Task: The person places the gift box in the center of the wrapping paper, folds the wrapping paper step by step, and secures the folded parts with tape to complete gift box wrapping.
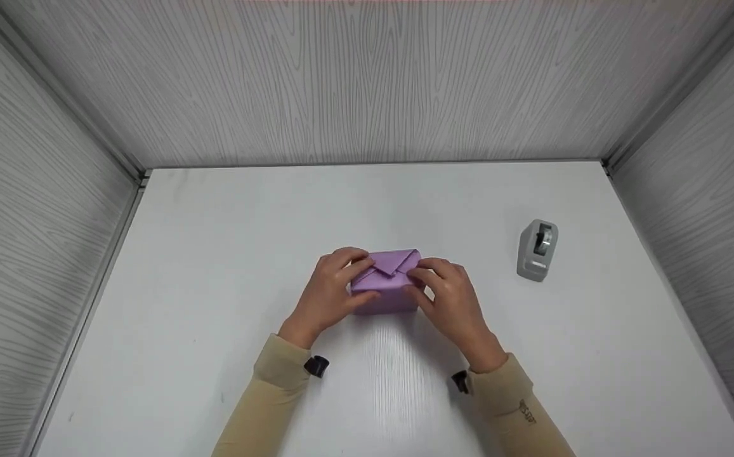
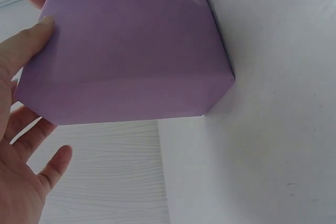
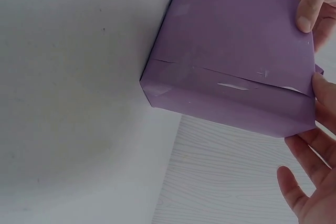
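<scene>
A small box wrapped in purple paper stands on the white table between the two hands. On its top, pointed paper flaps are folded over one another. From the left side, the left hand grips the box, its thumb on the near face and fingers at the top edge. The right hand holds the opposite side, with thumb and fingertips at the upper right corner. Glossy patches like clear tape and a paper seam show on the box in the right wrist view.
A grey tape dispenser with a roll in it stands to the right of the box. Wood-grain panels wall the table at the back and both sides. Both wrists wear dark straps below tan sleeves.
</scene>
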### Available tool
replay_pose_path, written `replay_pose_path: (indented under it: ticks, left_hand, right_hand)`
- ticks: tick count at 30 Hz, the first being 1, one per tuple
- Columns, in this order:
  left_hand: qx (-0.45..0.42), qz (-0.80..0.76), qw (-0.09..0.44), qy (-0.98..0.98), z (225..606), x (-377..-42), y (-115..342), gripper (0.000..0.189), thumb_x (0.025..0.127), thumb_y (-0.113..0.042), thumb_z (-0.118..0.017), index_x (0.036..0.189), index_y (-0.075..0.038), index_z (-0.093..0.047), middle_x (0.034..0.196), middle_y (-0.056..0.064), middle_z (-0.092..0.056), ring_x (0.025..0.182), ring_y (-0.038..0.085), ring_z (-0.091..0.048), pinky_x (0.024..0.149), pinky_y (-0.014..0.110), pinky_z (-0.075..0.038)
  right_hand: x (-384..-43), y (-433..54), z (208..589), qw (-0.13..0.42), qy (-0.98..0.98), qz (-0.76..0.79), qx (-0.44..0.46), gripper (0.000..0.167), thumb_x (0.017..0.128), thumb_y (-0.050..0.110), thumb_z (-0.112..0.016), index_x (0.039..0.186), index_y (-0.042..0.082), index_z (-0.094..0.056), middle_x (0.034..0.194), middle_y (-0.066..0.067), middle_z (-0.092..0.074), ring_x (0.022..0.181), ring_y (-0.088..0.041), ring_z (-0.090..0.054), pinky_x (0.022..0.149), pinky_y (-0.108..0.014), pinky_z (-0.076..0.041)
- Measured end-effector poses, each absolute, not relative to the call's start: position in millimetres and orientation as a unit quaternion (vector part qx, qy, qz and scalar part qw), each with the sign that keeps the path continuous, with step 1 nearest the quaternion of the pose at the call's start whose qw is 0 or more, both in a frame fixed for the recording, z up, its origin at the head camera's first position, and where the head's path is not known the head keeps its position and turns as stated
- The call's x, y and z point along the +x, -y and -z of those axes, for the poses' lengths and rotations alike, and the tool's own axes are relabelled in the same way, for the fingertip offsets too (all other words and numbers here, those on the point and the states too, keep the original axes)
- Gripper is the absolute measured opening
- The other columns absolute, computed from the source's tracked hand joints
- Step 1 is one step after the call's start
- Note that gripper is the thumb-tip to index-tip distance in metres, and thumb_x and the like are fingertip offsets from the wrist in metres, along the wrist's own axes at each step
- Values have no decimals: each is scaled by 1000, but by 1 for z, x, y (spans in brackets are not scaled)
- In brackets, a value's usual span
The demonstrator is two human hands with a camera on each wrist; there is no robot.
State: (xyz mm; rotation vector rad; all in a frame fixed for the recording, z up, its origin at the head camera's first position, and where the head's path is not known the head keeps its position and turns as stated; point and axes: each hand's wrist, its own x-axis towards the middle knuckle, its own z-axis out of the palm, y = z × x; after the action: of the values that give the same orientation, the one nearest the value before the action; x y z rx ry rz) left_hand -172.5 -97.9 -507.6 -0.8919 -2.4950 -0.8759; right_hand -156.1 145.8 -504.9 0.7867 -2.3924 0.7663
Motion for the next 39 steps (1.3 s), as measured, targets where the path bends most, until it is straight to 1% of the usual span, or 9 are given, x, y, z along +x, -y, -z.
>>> replay_pose_path:
  ticks: [5, 8, 11, 15, 18, 25, 28, 33, 39]
  left_hand:
    - [-314, 306, 174, 882, 508, -170, 98, 47, 82, -33, -80, 119, -6, -71, 126, 7, -61, 123, 24, -51, 105, 43, -37]
    - [-314, 295, 176, 885, 508, -169, 98, 45, 83, -34, -79, 119, -7, -71, 125, 6, -62, 123, 24, -52, 105, 42, -36]
    - [-319, 284, 186, 885, 508, -168, 97, 43, 84, -33, -77, 119, -8, -72, 124, 7, -64, 123, 25, -52, 105, 43, -37]
    - [-331, 264, 202, 883, 509, -167, 95, 39, 86, -31, -76, 119, -11, -71, 121, 8, -64, 123, 27, -53, 103, 44, -39]
    - [-338, 251, 208, 883, 511, -166, 94, 38, 88, -30, -74, 121, -13, -71, 121, 9, -63, 124, 28, -52, 102, 45, -40]
    - [-337, 241, 216, 884, 514, -165, 93, 34, 88, -29, -73, 120, -16, -72, 119, 9, -62, 125, 29, -51, 101, 47, -40]
    - [-339, 233, 229, 882, 515, -164, 93, 33, 87, -28, -74, 118, -16, -72, 117, 10, -63, 124, 30, -51, 99, 48, -41]
    - [-341, 210, 252, 881, 515, -162, 92, 31, 89, -30, -71, 117, -18, -73, 117, 9, -64, 123, 30, -53, 95, 49, -44]
    - [-340, 197, 255, 884, 515, -163, 91, 30, 89, -28, -71, 118, -18, -73, 119, 8, -65, 122, 28, -55, 94, 48, -45]
  right_hand:
    - [-156, -146, 506, 259, 876, -286, 289, 25, 82, 16, -81, 103, 7, -70, 104, -5, -65, 98, -22, -62, 85, -45, -47]
    - [-157, -146, 507, 251, 880, -275, 294, 25, 85, 17, -79, 106, 7, -68, 109, -6, -62, 101, -22, -60, 87, -44, -46]
    - [-159, -146, 507, 238, 886, -258, 302, 29, 88, 17, -76, 114, 8, -68, 121, -8, -59, 110, -24, -57, 91, -45, -46]
    - [-160, -146, 505, 209, 895, -230, 321, 42, 91, 15, -71, 131, 8, -61, 139, -9, -52, 130, -25, -48, 100, -50, -40]
    - [-160, -147, 504, 188, 898, -212, 336, 45, 94, 14, -67, 137, 7, -57, 144, -8, -50, 137, -24, -41, 105, -54, -35]
    - [-161, -146, 504, 185, 898, -199, 346, 36, 95, 12, -65, 131, 9, -63, 138, -7, -56, 133, -24, -46, 107, -57, -33]
    - [-162, -146, 504, 194, 895, -204, 346, 35, 94, 11, -66, 129, 9, -66, 135, -8, -58, 130, -24, -49, 105, -56, -34]
    - [-162, -146, 505, 211, 886, -217, 353, 32, 93, 9, -67, 125, 9, -68, 130, -8, -62, 127, -24, -52, 103, -56, -37]
    - [-164, -146, 506, 226, 877, -226, 359, 31, 91, 10, -69, 122, 9, -70, 126, -9, -63, 122, -26, -56, 100, -54, -40]
